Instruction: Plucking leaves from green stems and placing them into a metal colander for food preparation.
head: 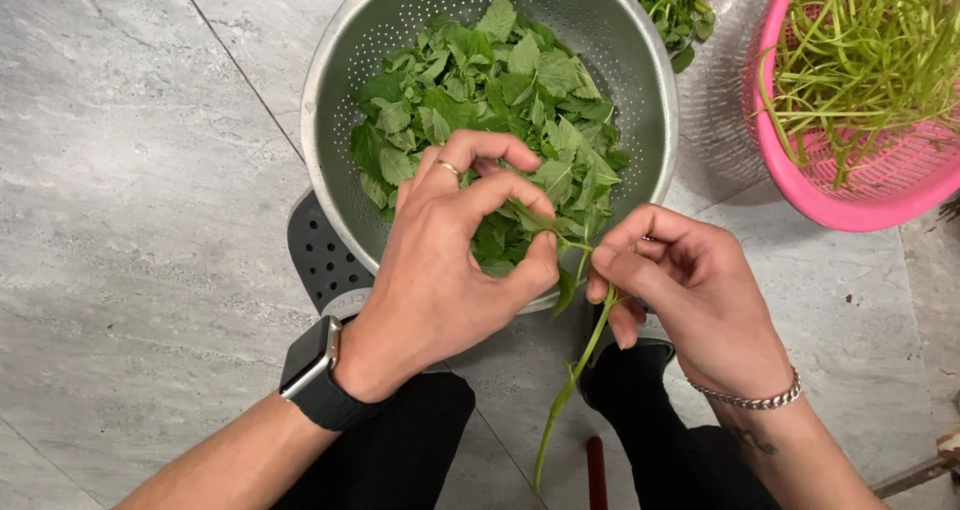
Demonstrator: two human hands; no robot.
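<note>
I hold a thin green stem (pixel 575 370) just below the middle of the frame, its top at my fingertips and its tail hanging down between my knees toward the bottom edge; my right hand (pixel 690 290) pinches it near the top, fingers curled close around it, while my left hand (pixel 450 260) is closed narrow, thumb and forefinger nipped on a small leaf (pixel 535 218) at the stem's tip, right over the near rim of the bowl. The stem looks feather-light, limp and bendy, so I judge it will flop if I grip it low; best held high, close to the leaf joint, where it seems firmest. The leaves look soft, thin and easy to bruise, so a light pinch at the base of each one should suit them better than a squeeze on the blade. The metal colander (pixel 640 80) in the upper middle is round, dull silver, dotted with small holes, and heaped with crinkled green leaves (pixel 480 90). At the upper right sits a pink plastic basket (pixel 800 185) full of bare, wiry stalks (pixel 860 60). The floor (pixel 130 170) is smooth grey stone tile, and a dark perforated stool (pixel 315 255) shows under the colander at middle left
</note>
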